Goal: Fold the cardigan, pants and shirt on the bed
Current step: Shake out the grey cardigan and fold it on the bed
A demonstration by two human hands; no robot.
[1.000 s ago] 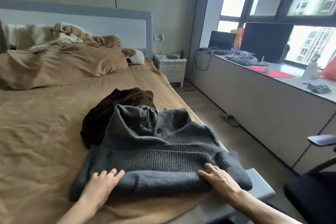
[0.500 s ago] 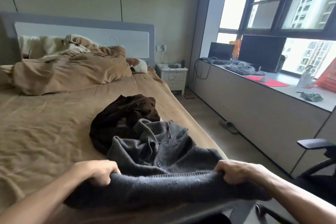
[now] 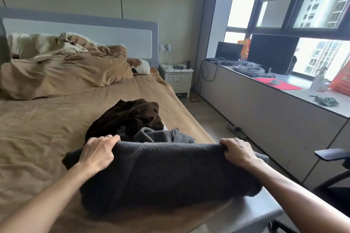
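Observation:
A dark grey knitted cardigan lies at the near corner of the bed. Its lower part is lifted and carried over towards the collar, which shows bunched behind the raised edge. My left hand grips that raised edge at the left, a ring on one finger. My right hand grips the same edge at the right. A crumpled dark brown garment lies just beyond the cardigan, touching it. I cannot tell whether it is the pants or the shirt.
A tan duvet and pillows are heaped at the headboard. A white nightstand stands right of the bed. A long counter with monitors and a keyboard runs under the window. An office chair is at the right edge.
Both hands went from lying flat on the cardigan's hem to gripping it. They have lifted it and carried it forward over the garment, hiding most of the buttoned front.

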